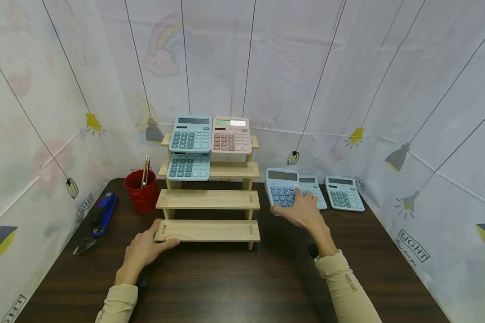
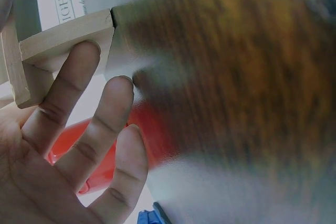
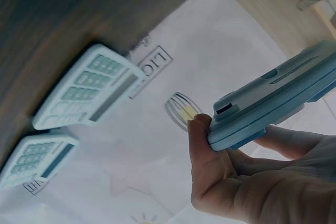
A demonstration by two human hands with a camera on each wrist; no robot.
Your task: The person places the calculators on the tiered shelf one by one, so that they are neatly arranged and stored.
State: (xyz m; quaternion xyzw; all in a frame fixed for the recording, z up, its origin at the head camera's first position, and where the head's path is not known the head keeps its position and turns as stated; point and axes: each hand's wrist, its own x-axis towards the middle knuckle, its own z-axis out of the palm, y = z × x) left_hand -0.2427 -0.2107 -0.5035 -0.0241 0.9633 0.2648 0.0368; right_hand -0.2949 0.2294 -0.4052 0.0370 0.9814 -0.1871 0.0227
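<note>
My right hand [image 1: 303,208] grips the lower edge of a light blue calculator [image 1: 282,189], tilted up off the dark table right of the wooden stepped shelf [image 1: 208,199]. In the right wrist view the thumb and fingers of the right hand [image 3: 226,145] pinch that calculator [image 3: 278,98] by its edge. My left hand [image 1: 147,244] rests against the left end of the shelf's bottom step, with straight fingers [image 2: 79,103] touching the wood [image 2: 63,38]. The top step carries a blue calculator [image 1: 191,133] and a pink one [image 1: 231,135]. Another blue one [image 1: 188,166] lies on the second step.
Two more calculators [image 1: 313,190] [image 1: 344,193] lie flat on the table at the right, near the wall. A red cup with pencils [image 1: 142,190], a blue stapler [image 1: 103,213] and a black clip [image 1: 84,246] sit left of the shelf. Printed fabric walls enclose the table [image 1: 234,287].
</note>
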